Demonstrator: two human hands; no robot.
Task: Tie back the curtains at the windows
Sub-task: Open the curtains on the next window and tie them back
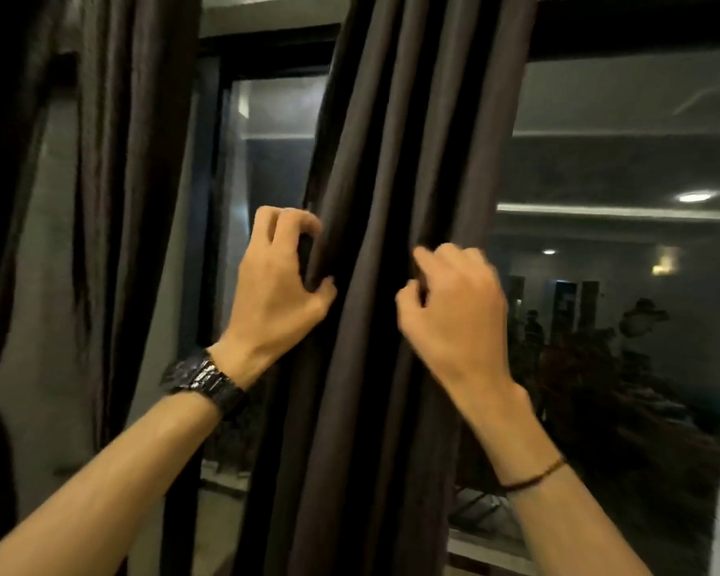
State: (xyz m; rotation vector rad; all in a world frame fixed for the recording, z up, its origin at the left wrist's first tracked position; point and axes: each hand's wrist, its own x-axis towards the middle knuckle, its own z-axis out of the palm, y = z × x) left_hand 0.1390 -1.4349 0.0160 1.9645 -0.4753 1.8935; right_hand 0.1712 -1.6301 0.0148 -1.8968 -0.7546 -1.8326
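A dark brown curtain (pixel 395 139) hangs in thick folds down the middle of the view, in front of the window. My left hand (pixel 277 280), with a dark watch on its wrist, grips the curtain's left edge between fingers and thumb. My right hand (pixel 454 309), slightly blurred, has its fingers curled into a fold on the curtain's right side. Both hands are at about the same height, roughly a hand's width apart. No tie-back cord or band is visible.
A second dark curtain (pixel 113 168) hangs at the left against a grey wall. The dark window glass (pixel 624 251) on the right reflects ceiling lights and a room. A black window frame (pixel 267 52) runs behind the curtains. A pale sill (pixel 487 550) lies below.
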